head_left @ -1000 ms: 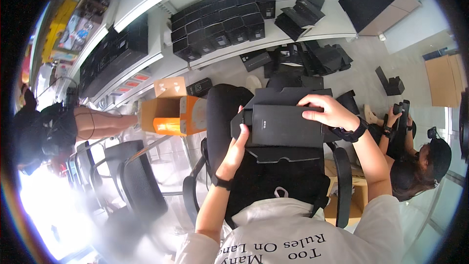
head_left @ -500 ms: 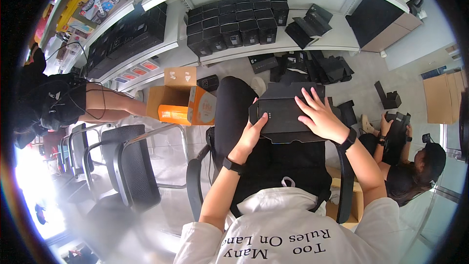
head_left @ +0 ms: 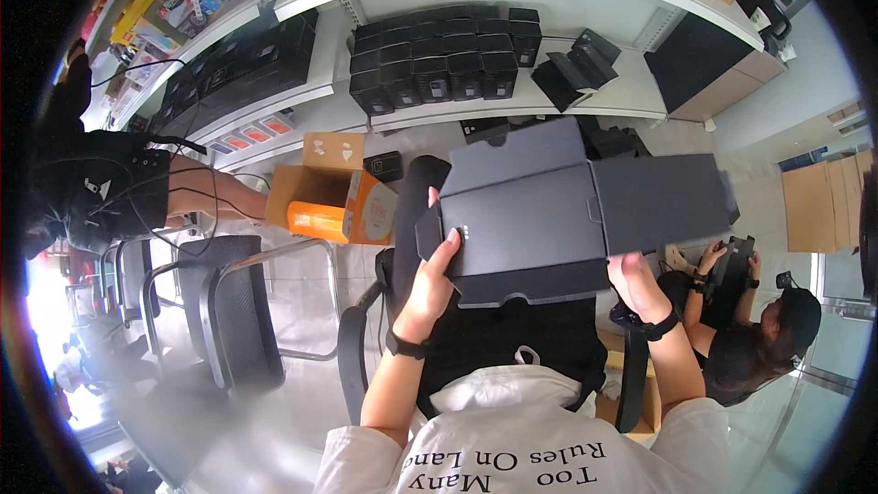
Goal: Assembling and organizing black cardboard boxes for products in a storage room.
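An unfolded black cardboard box (head_left: 526, 229) spreads out above my lap, its flaps lying open on several sides and a broad panel reaching to the right. My left hand (head_left: 430, 288) grips the left end, thumb on top, fingers mostly hidden underneath. At the lower edge of the right-hand panel (head_left: 658, 206), my right hand (head_left: 640, 288) is closed against the cardboard; its fingertips are partly hidden behind it.
Rows of black boxes (head_left: 434, 64) fill the white shelf ahead, with an unfolded black box (head_left: 581, 69) beside them. An open carton (head_left: 334, 151) and chairs (head_left: 233, 311) stand left. At right, a seated co-worker (head_left: 777, 320) handles black cardboard; another person (head_left: 101, 183) stands far left.
The box has come up off my lap, and its right panel has swung out flat. My right hand has moved from its top surface to the panel's lower edge; my left keeps its grip.
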Tool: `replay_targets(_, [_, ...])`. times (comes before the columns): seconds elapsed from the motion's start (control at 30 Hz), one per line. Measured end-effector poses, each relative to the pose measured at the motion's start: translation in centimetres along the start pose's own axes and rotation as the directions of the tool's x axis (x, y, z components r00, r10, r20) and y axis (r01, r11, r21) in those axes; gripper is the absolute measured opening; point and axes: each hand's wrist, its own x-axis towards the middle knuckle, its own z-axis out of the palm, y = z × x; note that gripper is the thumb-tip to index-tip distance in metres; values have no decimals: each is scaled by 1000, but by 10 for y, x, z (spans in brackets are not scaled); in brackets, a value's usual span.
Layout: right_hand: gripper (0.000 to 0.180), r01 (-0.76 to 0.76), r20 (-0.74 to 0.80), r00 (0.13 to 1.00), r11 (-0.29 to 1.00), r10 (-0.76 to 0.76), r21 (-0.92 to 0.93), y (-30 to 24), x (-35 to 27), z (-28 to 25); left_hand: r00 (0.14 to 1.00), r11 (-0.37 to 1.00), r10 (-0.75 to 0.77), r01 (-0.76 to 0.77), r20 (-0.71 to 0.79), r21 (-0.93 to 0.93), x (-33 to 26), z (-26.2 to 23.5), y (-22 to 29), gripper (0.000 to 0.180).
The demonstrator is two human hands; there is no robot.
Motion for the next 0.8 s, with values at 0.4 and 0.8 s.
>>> replay_targets(0.4, [59,-155,-190,974,973,122,-172,-10,14,46,995,991,-102,100,14,93,-30,16,13,78])
replay_targets(0.8, [50,-45,-25,998,987,50,157,-20,25,43,997,952,69,-76,35,296,-69,33,34,94])
